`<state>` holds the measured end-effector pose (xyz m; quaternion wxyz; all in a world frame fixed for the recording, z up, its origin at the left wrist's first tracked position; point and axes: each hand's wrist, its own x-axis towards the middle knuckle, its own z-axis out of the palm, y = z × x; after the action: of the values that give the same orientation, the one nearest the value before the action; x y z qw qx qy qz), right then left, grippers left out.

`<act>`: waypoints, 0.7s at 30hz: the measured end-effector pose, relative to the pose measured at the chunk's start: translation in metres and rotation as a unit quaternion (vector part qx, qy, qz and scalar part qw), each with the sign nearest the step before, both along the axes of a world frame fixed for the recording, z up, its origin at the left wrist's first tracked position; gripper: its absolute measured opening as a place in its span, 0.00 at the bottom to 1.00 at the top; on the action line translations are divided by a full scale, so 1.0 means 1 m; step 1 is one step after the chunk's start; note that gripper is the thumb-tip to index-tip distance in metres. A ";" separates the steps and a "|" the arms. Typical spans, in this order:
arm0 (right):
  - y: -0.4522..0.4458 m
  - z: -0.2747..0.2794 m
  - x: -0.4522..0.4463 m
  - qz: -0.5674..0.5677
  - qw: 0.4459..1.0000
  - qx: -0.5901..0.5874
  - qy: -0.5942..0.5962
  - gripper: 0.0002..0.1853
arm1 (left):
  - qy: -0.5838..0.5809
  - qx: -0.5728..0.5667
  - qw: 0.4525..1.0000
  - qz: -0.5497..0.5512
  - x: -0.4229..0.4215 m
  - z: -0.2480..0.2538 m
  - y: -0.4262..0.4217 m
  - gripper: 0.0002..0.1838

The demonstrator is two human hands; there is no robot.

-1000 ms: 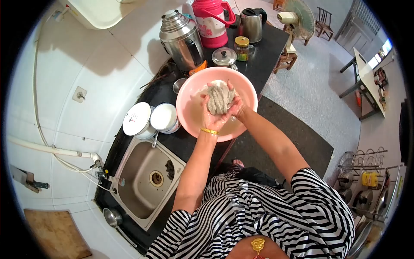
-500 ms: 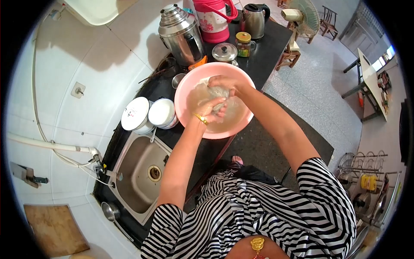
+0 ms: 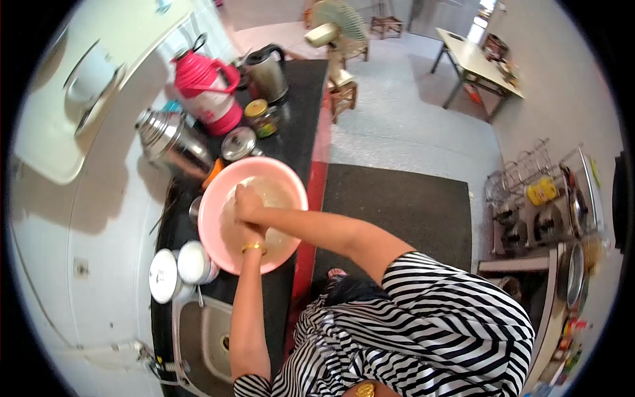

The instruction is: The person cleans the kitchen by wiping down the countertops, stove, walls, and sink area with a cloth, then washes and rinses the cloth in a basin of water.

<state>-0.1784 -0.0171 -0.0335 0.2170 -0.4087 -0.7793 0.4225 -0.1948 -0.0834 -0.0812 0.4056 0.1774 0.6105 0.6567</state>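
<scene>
A pink basin point(image 3: 210, 245) with cloudy water stands on the black counter. Inside it, my right hand point(image 3: 247, 204) lies over the top of my left hand point(image 3: 253, 231), the two touching. The fingers of my right hand look closed together. Most of my left hand is hidden beneath the right one, with a gold bangle point(image 3: 254, 248) at its wrist. The greyish cloth seen earlier does not show now; whether the hands hold it cannot be made out.
Behind the basin are a steel flask point(image 3: 175, 142), a pink thermos point(image 3: 208, 92), a lidded pot point(image 3: 239, 143), a jar point(image 3: 261, 119) and a kettle point(image 3: 266, 74). White bowls point(image 3: 193, 263) stand at its left, above the sink point(image 3: 205, 337). A fan point(image 3: 337, 33) stands beyond.
The view has swung so that basin and counter sit further left and lower. My hands, earlier cupped around a greyish cloth, are now stacked, and the cloth is out of sight.
</scene>
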 end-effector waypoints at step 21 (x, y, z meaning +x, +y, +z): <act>0.041 0.074 0.050 0.350 0.724 -0.531 0.266 0.12 | -0.608 0.208 0.736 -0.214 0.032 0.123 -0.035 0.24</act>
<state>-0.1284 0.0238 0.0404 -0.0010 -0.0262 -0.4256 0.9046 -0.1628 -0.1182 0.0421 0.7732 -0.0541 0.0279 0.6312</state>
